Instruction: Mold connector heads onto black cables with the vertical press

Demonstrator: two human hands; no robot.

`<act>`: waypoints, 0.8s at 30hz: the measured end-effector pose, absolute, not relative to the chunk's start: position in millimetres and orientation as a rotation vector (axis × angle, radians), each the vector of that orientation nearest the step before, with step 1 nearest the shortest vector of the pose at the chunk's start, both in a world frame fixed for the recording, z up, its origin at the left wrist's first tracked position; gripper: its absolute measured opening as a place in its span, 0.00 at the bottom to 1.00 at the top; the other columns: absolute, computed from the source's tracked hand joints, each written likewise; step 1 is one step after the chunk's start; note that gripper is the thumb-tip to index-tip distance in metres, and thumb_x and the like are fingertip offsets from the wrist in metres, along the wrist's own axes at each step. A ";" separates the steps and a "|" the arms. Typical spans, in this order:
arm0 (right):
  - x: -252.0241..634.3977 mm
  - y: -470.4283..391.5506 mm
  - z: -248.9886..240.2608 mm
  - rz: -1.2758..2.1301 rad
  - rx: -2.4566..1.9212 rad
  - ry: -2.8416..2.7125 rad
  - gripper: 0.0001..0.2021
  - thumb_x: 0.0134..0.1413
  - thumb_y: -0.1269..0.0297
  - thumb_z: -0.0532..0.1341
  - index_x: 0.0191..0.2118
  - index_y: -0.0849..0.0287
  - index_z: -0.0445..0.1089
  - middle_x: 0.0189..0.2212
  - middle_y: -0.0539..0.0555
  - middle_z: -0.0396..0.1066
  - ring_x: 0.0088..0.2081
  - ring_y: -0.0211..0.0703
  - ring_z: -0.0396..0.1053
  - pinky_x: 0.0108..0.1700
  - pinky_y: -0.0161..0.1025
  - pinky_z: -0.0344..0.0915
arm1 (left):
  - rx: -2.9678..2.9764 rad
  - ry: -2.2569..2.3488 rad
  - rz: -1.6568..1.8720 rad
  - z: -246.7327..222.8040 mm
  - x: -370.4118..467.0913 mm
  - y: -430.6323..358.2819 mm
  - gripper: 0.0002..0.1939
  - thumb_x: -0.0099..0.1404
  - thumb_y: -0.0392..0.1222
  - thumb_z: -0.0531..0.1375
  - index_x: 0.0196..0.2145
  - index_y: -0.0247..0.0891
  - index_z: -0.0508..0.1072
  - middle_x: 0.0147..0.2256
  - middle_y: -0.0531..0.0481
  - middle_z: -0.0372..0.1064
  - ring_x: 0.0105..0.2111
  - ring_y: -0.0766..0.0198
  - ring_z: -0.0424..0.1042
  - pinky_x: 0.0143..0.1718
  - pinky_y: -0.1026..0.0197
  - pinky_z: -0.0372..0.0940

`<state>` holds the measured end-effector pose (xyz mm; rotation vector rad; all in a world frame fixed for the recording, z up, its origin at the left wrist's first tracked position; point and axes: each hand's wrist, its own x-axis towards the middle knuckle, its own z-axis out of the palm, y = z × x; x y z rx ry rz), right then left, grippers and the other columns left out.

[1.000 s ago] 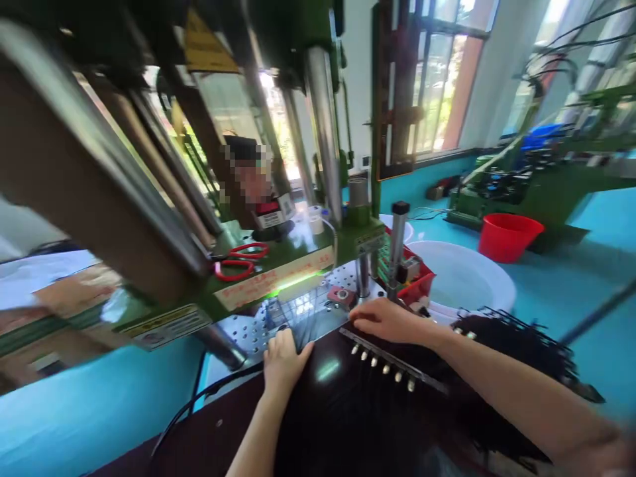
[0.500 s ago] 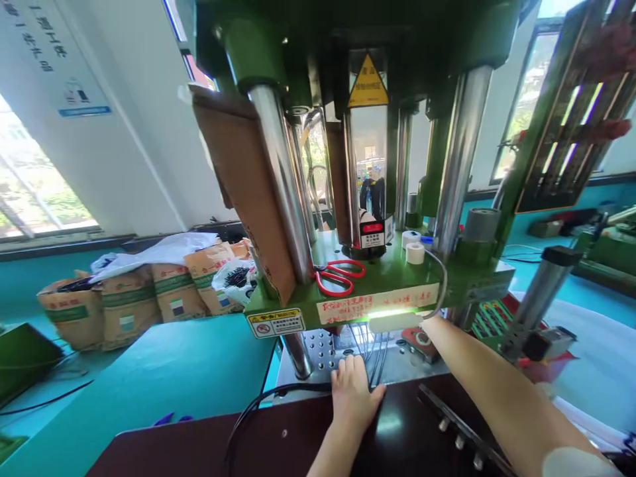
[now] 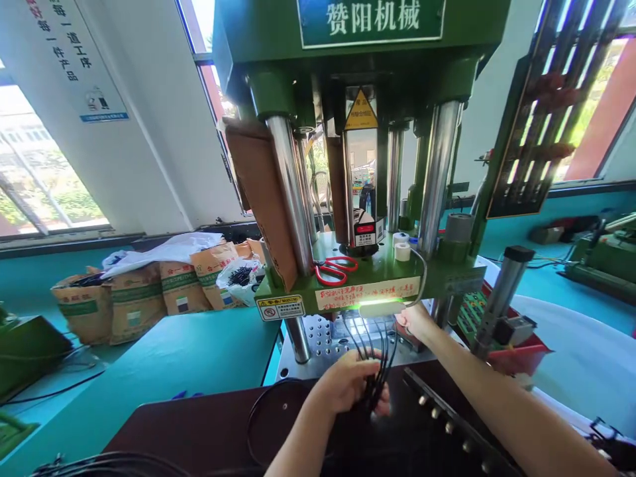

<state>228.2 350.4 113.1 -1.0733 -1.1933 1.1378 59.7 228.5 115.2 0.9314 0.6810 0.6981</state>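
My left hand is closed around a bundle of thin black cables at the front edge of the press bed. The cables run up from my fingers toward the metal mould area under the green press plate. My right hand is below the plate, beside the lit lamp bar. Its fingers are curled closed, and what they hold, if anything, is hidden. On the dark brown table, to the right of the cables, lies a black bar with several metal studs.
Red-handled scissors and white tape rolls sit on the press plate. Steel columns stand upright around it, with a cardboard sheet leaning at the left. A red bin is at right. More black cable lies front left.
My left hand, earlier resting at the bed's edge, now grips the cables, raised and spread above it. My right hand has come partly out from under the plate. The view has tilted up.
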 end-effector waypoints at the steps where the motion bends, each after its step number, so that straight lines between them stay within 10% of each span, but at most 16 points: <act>1: 229.5 343.7 110.8 1.162 -1.085 -1.177 0.12 0.59 0.59 0.52 0.34 0.64 0.64 0.20 0.46 0.63 0.16 0.29 0.57 0.16 0.28 0.55 | 0.855 0.587 0.688 115.1 64.9 223.1 0.28 0.51 0.52 0.59 0.44 0.34 0.58 0.24 0.45 0.71 0.22 0.58 0.71 0.25 0.57 0.62; 5: 233.2 310.6 104.3 1.209 -1.118 -1.128 0.10 0.51 0.59 0.52 0.29 0.61 0.62 0.12 0.43 0.57 0.10 0.29 0.49 0.11 0.28 0.38 | 0.639 0.485 0.713 112.5 86.8 199.3 0.23 0.58 0.52 0.54 0.45 0.32 0.62 0.29 0.44 0.71 0.25 0.62 0.71 0.26 0.61 0.62; 13: 233.2 279.6 107.4 1.190 -1.151 -1.078 0.08 0.45 0.58 0.53 0.27 0.57 0.62 0.11 0.45 0.57 0.11 0.34 0.51 0.12 0.32 0.41 | 0.484 0.469 0.822 101.2 106.0 150.0 0.13 0.57 0.47 0.58 0.25 0.36 0.61 0.11 0.63 0.45 0.10 0.78 0.39 0.13 0.71 0.36; 24: 213.0 256.6 94.5 1.127 -1.196 -0.990 0.08 0.49 0.59 0.51 0.25 0.56 0.60 0.11 0.44 0.54 0.11 0.34 0.51 0.12 0.32 0.46 | 0.575 0.622 0.817 95.0 100.5 108.4 0.16 0.51 0.51 0.61 0.22 0.37 0.61 0.09 0.63 0.45 0.08 0.77 0.40 0.11 0.70 0.36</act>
